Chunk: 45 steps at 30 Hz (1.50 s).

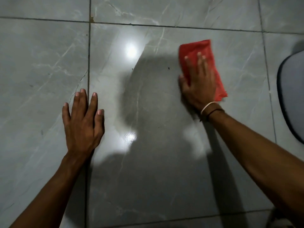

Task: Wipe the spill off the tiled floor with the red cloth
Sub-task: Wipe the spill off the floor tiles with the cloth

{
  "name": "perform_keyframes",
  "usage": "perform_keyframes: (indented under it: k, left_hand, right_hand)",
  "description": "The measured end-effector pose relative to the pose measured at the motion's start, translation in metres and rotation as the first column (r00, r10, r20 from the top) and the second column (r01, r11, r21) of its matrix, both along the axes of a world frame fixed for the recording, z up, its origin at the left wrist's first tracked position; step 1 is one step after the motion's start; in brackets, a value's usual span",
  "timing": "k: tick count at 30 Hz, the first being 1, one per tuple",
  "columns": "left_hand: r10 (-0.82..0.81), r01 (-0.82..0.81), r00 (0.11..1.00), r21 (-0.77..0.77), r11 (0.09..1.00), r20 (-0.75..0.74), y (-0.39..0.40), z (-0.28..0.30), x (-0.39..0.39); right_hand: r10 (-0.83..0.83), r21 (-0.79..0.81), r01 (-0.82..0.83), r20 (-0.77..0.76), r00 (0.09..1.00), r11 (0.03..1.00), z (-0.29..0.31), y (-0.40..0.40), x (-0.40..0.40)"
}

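Observation:
A folded red cloth [195, 48] lies flat on the grey marbled tiled floor [148, 170], right of centre. My right hand [198, 84] presses down on it with the fingers spread over its top; the cloth sticks out beyond the fingertips and to the right of the wrist. My left hand [82, 122] rests flat on the floor at the left, fingers apart, straddling a grout line, holding nothing. A wet sheen with a small glossy patch [130, 137] shows on the tile between the hands.
A grey rounded object with a dark rim [291, 96] sits at the right edge. Dark grout lines [88, 63] cross the floor. Small dark specks [169, 68] lie left of the cloth. A lamp's reflection [131, 51] glares on the tile.

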State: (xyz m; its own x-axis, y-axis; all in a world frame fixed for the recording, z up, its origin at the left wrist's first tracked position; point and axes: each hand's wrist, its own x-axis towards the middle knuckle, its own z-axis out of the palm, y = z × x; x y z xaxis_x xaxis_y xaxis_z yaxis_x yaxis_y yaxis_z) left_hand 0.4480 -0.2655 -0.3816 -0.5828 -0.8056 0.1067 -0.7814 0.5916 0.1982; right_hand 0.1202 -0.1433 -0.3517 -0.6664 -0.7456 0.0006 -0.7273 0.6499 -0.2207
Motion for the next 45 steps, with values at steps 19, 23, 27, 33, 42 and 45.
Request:
perform_keyframes:
  k: [19,23,27,33,42,45]
  left_hand:
    - [0.008,-0.007,1.0,-0.014,1.0,0.01,0.002,0.005,-0.001]
    - [0.004,-0.004,1.0,-0.007,1.0,0.012,0.001,0.004,-0.001]
    - [0.006,-0.006,1.0,0.002,1.0,0.028,0.0,0.006,-0.001]
    - [-0.001,0.002,1.0,-0.002,1.0,0.029,-0.001,0.003,0.0]
    - [-0.011,0.011,1.0,-0.004,1.0,0.016,-0.007,0.0,0.005]
    - [-0.091,0.092,0.995,-0.005,0.996,0.045,-0.016,-0.002,0.016]
  right_hand:
    - [0.324,0.179,-0.316,-0.015,0.946,0.932,0.008,-0.024,-0.031]
    - [0.314,0.013,-0.314,-0.005,0.95,0.949,0.003,-0.039,-0.048]
    - [0.209,-0.073,-0.208,0.007,0.978,0.975,-0.012,-0.004,0.046]
    - [0.322,-0.026,-0.321,0.059,0.945,0.947,-0.027,0.077,0.19]
    - [0.144,0.063,-0.143,-0.023,0.989,0.988,-0.012,-0.089,0.016]
    - [0.141,0.085,-0.138,-0.034,0.989,0.987,-0.012,-0.099,0.024]
